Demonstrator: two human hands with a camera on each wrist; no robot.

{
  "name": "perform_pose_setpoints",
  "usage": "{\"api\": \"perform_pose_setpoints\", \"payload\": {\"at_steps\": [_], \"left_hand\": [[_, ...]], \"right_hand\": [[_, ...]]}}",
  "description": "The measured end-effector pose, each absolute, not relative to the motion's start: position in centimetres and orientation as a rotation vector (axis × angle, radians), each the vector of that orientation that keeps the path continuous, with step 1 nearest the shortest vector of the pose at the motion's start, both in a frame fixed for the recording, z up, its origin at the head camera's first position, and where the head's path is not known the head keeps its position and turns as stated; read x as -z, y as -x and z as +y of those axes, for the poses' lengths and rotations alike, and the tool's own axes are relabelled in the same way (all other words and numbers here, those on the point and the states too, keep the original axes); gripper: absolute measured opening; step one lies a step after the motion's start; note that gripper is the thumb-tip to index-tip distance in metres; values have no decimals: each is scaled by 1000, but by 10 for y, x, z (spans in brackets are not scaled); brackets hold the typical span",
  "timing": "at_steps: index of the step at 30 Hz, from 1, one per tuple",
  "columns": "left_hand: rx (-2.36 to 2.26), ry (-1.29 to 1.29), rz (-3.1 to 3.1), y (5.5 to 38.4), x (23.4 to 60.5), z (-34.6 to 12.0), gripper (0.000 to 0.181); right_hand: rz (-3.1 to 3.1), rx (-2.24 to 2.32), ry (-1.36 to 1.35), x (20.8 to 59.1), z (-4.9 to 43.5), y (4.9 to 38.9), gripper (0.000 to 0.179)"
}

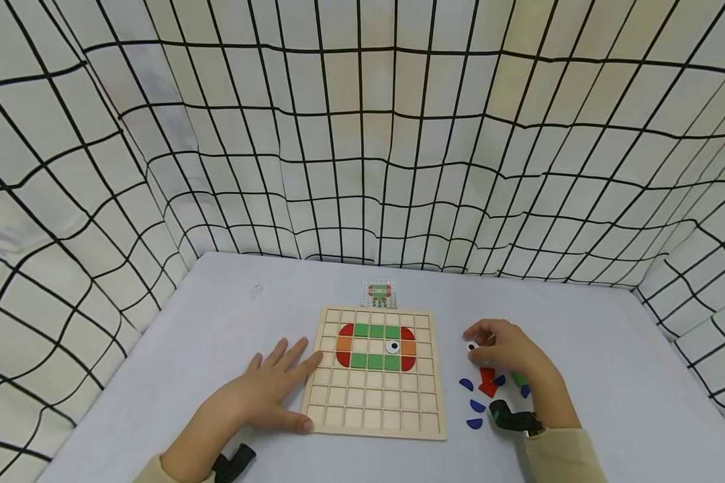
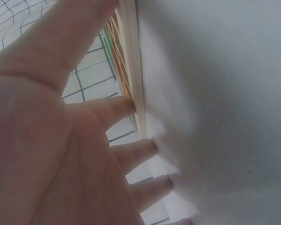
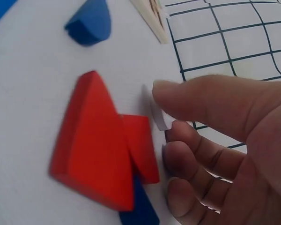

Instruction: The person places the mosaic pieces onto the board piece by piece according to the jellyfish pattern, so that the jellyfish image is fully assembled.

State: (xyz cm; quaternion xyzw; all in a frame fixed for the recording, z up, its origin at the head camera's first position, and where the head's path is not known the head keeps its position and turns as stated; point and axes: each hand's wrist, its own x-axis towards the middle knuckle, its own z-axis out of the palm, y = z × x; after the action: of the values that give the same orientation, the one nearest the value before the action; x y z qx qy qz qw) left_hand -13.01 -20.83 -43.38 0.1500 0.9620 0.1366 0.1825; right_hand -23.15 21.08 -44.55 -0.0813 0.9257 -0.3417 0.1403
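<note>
White table [image 1: 235, 302] — right hand [image 1: 506, 347] pinches eye disc [image 1: 471, 347], left hand [image 1: 266, 392] touches board [image 1: 374, 400].

White tabletop [image 1: 266, 288] across the lower half of the frame, square pale wooden grid board [image 1: 373, 402] at lower centre, small square printed card [image 1: 379, 295] just above it, blue half-round pieces [image 1: 477, 406], red angular pieces [image 1: 487, 376] and a partly hidden green piece [image 1: 519, 380] at lower right
</note>
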Motion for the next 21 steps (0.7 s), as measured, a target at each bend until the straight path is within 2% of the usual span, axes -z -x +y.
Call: {"api": "perform_pose_setpoints", "payload": {"at_steps": [21], "left_hand": [[-391, -439, 2716, 130, 434, -209, 109]], "right_hand": [[2716, 985, 303, 450, 209, 234, 15]]}}
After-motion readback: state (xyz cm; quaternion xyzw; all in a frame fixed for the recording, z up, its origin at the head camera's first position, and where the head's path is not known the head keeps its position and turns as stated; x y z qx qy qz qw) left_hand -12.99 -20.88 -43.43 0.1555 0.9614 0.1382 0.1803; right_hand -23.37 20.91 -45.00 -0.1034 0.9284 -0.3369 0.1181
